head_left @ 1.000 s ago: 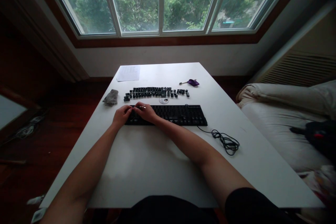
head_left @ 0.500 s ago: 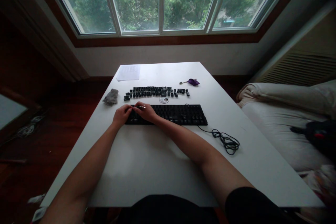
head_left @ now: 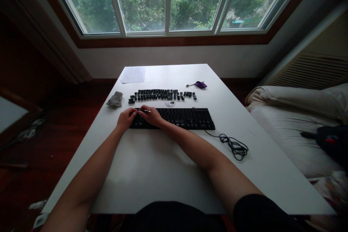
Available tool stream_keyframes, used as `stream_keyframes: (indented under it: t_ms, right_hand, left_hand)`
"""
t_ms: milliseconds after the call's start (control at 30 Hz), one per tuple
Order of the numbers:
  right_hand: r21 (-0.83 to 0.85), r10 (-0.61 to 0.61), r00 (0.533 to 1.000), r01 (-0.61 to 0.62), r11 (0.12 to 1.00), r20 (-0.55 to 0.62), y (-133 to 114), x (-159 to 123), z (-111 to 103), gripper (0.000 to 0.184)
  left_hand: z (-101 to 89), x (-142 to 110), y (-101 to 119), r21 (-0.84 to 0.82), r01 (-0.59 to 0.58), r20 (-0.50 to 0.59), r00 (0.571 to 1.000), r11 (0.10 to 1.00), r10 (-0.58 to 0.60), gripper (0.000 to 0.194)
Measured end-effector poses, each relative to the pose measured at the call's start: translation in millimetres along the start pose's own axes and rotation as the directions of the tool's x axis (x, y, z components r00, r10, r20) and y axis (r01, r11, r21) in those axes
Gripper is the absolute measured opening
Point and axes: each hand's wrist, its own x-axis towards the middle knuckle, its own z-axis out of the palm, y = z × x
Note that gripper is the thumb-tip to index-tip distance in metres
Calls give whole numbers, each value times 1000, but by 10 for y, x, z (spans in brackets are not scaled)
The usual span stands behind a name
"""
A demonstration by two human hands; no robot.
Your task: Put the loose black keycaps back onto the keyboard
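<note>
A black keyboard (head_left: 185,117) lies across the middle of the white table (head_left: 163,166). Both my hands rest on its left end. My left hand (head_left: 125,119) is curled at the keyboard's left edge, its fingers closed. My right hand (head_left: 151,115) is beside it, pinching a thin metal tool (head_left: 147,110) whose tip shows between thumb and fingers. Behind the keyboard, rows of loose black keycaps (head_left: 161,95) are laid out on the table.
A small white ring-shaped thing (head_left: 170,103) lies between keycaps and keyboard. A grey cloth (head_left: 114,100) sits at the left, a sheet of paper (head_left: 133,74) at the far left, a purple brush (head_left: 199,84) at the far right. The keyboard's coiled cable (head_left: 233,146) trails right. A bed (head_left: 299,123) stands to the right.
</note>
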Motion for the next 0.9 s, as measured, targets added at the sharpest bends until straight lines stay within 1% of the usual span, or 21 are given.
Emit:
stream_keyframes:
  t_ms: [233, 500, 700, 900]
  right_hand:
    - [-4, 2, 1000, -2, 1000, -1, -7, -5, -3, 30]
    - [12, -6, 1000, 6, 1000, 0, 20, -4, 17, 31]
    - [22, -36, 999, 37, 999, -12, 51, 0, 36, 30]
    - [2, -16, 1000, 16, 1000, 4, 28, -2, 24, 31]
  left_hand:
    - [-2, -3, 3, 10, 10, 1, 1000, 1000, -10, 28]
    - [19, 3, -32, 7, -5, -1, 1000, 1000, 5, 28]
    - [26, 6, -49, 12, -5, -1, 1000, 1000, 5, 28]
    - [21, -1, -27, 4, -5, -5, 1000, 1000, 5, 28]
